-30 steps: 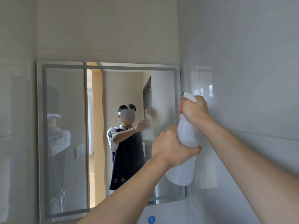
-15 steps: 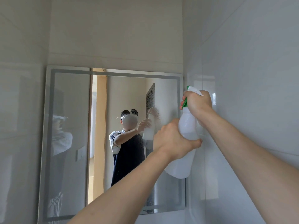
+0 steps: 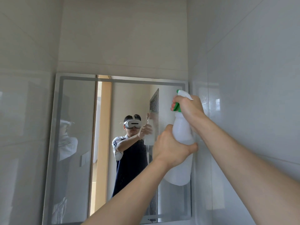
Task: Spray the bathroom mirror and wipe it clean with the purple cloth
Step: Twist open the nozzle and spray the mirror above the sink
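A white spray bottle (image 3: 180, 132) with a green trigger is held up in front of the right part of the bathroom mirror (image 3: 78, 127). My right hand (image 3: 190, 109) grips the spray head, fingers round the green trigger. My left hand (image 3: 170, 146) grips the bottle's body from the left. Fine droplets speckle the mirror's upper right area near the nozzle. The purple cloth is not in view.
The mirror hangs on a cream tiled wall, between glossy tiled side walls (image 3: 251, 78). The right wall is close beside the bottle. The mirror reflects a person holding the bottle and an open doorway (image 3: 103, 127).
Both hands have lifted the bottle higher along the mirror's right side. The view has tilted upward, showing more wall above the mirror. More droplets show on the glass.
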`<action>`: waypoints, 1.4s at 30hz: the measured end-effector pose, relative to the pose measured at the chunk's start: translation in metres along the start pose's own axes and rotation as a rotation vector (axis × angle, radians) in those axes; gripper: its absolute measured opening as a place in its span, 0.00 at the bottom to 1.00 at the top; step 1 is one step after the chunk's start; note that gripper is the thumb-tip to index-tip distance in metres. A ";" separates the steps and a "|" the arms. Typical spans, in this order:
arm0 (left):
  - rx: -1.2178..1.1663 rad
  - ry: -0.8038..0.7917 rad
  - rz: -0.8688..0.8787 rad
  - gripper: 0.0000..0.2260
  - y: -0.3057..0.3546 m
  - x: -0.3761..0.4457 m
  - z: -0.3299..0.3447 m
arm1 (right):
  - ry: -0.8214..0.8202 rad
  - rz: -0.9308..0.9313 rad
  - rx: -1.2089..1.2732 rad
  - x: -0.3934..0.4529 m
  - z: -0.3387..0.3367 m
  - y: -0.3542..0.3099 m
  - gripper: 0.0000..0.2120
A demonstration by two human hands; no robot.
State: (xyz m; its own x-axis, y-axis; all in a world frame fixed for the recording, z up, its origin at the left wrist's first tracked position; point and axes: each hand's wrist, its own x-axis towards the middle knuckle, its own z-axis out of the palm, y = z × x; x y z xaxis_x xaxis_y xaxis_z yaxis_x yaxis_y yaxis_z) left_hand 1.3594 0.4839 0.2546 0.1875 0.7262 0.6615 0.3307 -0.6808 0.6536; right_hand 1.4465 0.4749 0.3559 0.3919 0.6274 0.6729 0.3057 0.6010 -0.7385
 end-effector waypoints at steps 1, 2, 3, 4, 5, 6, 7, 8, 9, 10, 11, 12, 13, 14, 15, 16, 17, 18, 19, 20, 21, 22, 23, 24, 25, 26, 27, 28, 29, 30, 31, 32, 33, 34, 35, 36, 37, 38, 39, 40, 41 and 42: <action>-0.015 0.011 -0.002 0.28 -0.002 0.002 -0.004 | -0.035 -0.007 0.005 0.000 0.006 -0.001 0.09; -0.027 0.022 -0.003 0.27 -0.003 0.002 -0.009 | -0.059 -0.012 0.003 -0.001 0.012 -0.002 0.10; -0.031 0.032 -0.001 0.27 -0.004 0.003 -0.013 | -0.061 -0.017 -0.007 -0.001 0.019 -0.004 0.12; -0.028 0.039 0.003 0.28 -0.006 0.004 -0.017 | -0.039 -0.025 -0.022 -0.001 0.025 -0.006 0.14; -0.025 0.045 0.005 0.28 -0.008 0.004 -0.021 | -0.007 -0.029 -0.047 -0.001 0.031 -0.007 0.18; -0.023 0.050 0.003 0.28 -0.010 0.004 -0.025 | 0.023 -0.033 -0.080 -0.002 0.036 -0.009 0.20; -0.024 0.051 -0.003 0.28 -0.013 0.004 -0.029 | 0.039 -0.033 -0.118 -0.002 0.041 -0.011 0.20; -0.027 0.050 -0.010 0.29 -0.015 0.004 -0.032 | 0.041 -0.031 -0.145 -0.004 0.045 -0.013 0.18; -0.029 0.048 -0.014 0.29 -0.018 0.004 -0.036 | 0.037 -0.029 -0.159 -0.005 0.049 -0.013 0.15; -0.025 0.048 -0.017 0.30 -0.021 0.003 -0.039 | 0.033 -0.027 -0.160 -0.006 0.053 -0.013 0.13; -0.018 0.049 -0.016 0.30 -0.023 0.002 -0.042 | 0.030 -0.022 -0.159 -0.008 0.056 -0.014 0.12; -0.007 0.050 -0.014 0.30 -0.025 0.002 -0.044 | 0.028 -0.012 -0.158 -0.009 0.059 -0.014 0.12; -0.001 0.049 -0.011 0.30 -0.027 0.002 -0.045 | 0.026 0.000 -0.160 -0.011 0.061 -0.013 0.13; 0.001 0.046 -0.006 0.30 -0.029 0.002 -0.047 | 0.028 0.014 -0.163 -0.012 0.062 -0.013 0.13; -0.002 0.043 0.001 0.30 -0.030 0.002 -0.048 | 0.028 0.027 -0.157 -0.013 0.063 -0.012 0.12; -0.005 0.041 0.005 0.30 -0.032 0.003 -0.048 | 0.031 0.039 -0.141 -0.013 0.063 -0.011 0.10; -0.004 0.042 0.007 0.30 -0.034 0.003 -0.049 | 0.032 0.054 -0.121 -0.014 0.064 -0.010 0.09; 0.001 0.042 0.004 0.30 -0.035 0.003 -0.049 | 0.037 0.066 -0.100 -0.014 0.065 -0.009 0.08; 0.009 0.041 0.002 0.30 -0.036 0.002 -0.050 | 0.040 0.077 -0.086 -0.014 0.065 -0.007 0.08; 0.014 0.032 0.006 0.32 -0.038 0.002 -0.050 | 0.041 0.085 -0.072 -0.013 0.066 -0.004 0.08; 0.015 0.014 0.016 0.35 -0.040 0.000 -0.050 | 0.035 0.093 -0.065 -0.013 0.066 -0.001 0.08; 0.015 -0.011 0.024 0.38 -0.042 -0.001 -0.049 | 0.028 0.098 -0.067 -0.013 0.065 0.003 0.09; 0.013 -0.037 0.021 0.40 -0.045 -0.003 -0.048 | 0.017 0.105 -0.080 -0.014 0.065 0.007 0.11; 0.009 -0.059 0.005 0.40 -0.049 -0.006 -0.046 | 0.008 0.113 -0.102 -0.015 0.064 0.011 0.13; 0.002 -0.073 -0.019 0.38 -0.052 -0.009 -0.044 | -0.002 0.123 -0.126 -0.017 0.063 0.016 0.15; -0.007 -0.081 -0.039 0.36 -0.055 -0.012 -0.042 | -0.011 0.134 -0.147 -0.019 0.062 0.021 0.16; -0.016 -0.086 -0.054 0.35 -0.058 -0.015 -0.039 | -0.019 0.143 -0.165 -0.021 0.061 0.025 0.17; -0.022 -0.093 -0.064 0.33 -0.060 -0.018 -0.037 | -0.024 0.149 -0.177 -0.022 0.061 0.030 0.16; -0.024 -0.099 -0.071 0.32 -0.062 -0.019 -0.034 | -0.027 0.152 -0.191 -0.024 0.060 0.033 0.16; -0.024 -0.103 -0.078 0.31 -0.063 -0.021 -0.033 | -0.027 0.151 -0.200 -0.025 0.060 0.036 0.16; -0.020 -0.107 -0.085 0.31 -0.064 -0.023 -0.031 | -0.027 0.151 -0.206 -0.026 0.059 0.038 0.17; -0.017 -0.109 -0.090 0.30 -0.065 -0.024 -0.030 | -0.027 0.151 -0.205 -0.027 0.059 0.040 0.17; -0.015 -0.109 -0.094 0.30 -0.066 -0.025 -0.028 | -0.029 0.154 -0.205 -0.029 0.059 0.041 0.16; -0.015 -0.108 -0.095 0.29 -0.066 -0.027 -0.027 | -0.032 0.154 -0.203 -0.030 0.059 0.042 0.16; -0.015 -0.106 -0.093 0.29 -0.067 -0.028 -0.026 | -0.034 0.152 -0.201 -0.032 0.059 0.042 0.17; -0.014 -0.104 -0.089 0.29 -0.067 -0.029 -0.025 | -0.029 0.145 -0.192 -0.034 0.059 0.043 0.18; -0.010 -0.103 -0.085 0.28 -0.068 -0.029 -0.025 | -0.021 0.136 -0.178 -0.036 0.058 0.042 0.18; -0.004 -0.105 -0.080 0.29 -0.069 -0.029 -0.025 | -0.017 0.123 -0.165 -0.040 0.056 0.043 0.18; 0.001 -0.108 -0.074 0.29 -0.071 -0.029 -0.026 | -0.023 0.114 -0.153 -0.044 0.054 0.044 0.17; 0.006 -0.113 -0.072 0.29 -0.073 -0.028 -0.027 | -0.043 0.108 -0.137 -0.048 0.051 0.046 0.16; 0.007 -0.117 -0.075 0.29 -0.074 -0.028 -0.028 | -0.072 0.106 -0.115 -0.053 0.050 0.049 0.15; 0.003 -0.119 -0.081 0.29 -0.076 -0.027 -0.028 | -0.099 0.109 -0.101 -0.060 0.049 0.052 0.13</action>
State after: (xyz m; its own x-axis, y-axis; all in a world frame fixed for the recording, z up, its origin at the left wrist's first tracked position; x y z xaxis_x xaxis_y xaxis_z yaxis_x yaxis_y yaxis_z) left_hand 1.3028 0.5132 0.1973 0.2683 0.7853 0.5580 0.3516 -0.6191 0.7022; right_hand 1.3965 0.4929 0.2798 0.3414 0.7346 0.5863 0.3539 0.4774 -0.8043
